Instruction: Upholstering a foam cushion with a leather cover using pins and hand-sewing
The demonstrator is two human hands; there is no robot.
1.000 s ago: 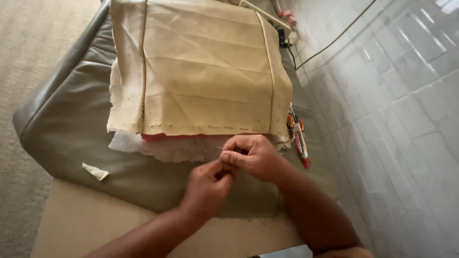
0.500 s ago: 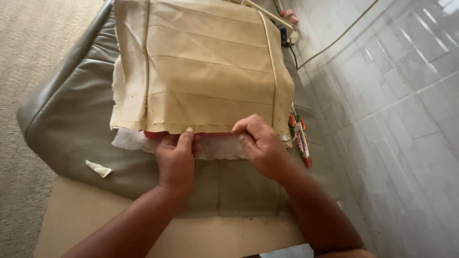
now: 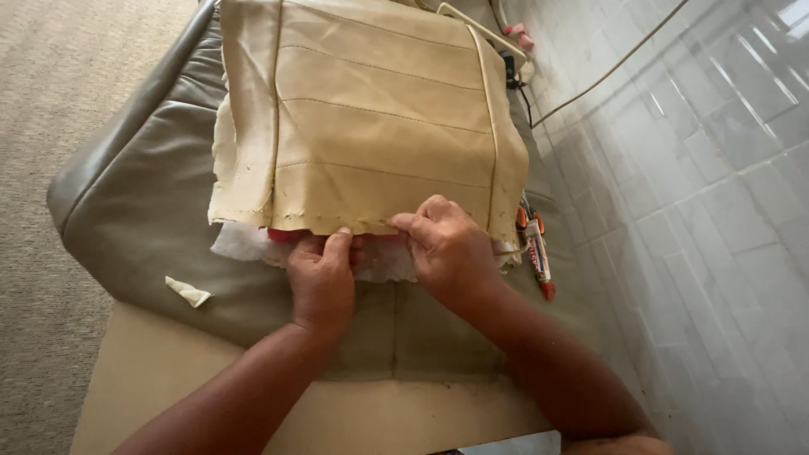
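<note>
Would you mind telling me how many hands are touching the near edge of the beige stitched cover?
2. The left hand presses at the middle of the beige stitched cover, the right hand grips its edge just beside it, both over white padding. No others show.

beige cover (image 3: 371, 126), stitched in horizontal panels, lies on a grey cushion (image 3: 143, 202). left hand (image 3: 323, 278) and right hand (image 3: 447, 248) both grip its near, ragged edge, fingers curled over the hem. white padding (image 3: 244, 243) shows beneath the edge, with something red, possibly foam. a white scrap (image 3: 189, 292) rests on the cushion, left of the hands. marker pens (image 3: 538, 248) lie beside the tiled wall (image 3: 716, 211). cardboard (image 3: 168, 379) sits under the cushion.
</note>
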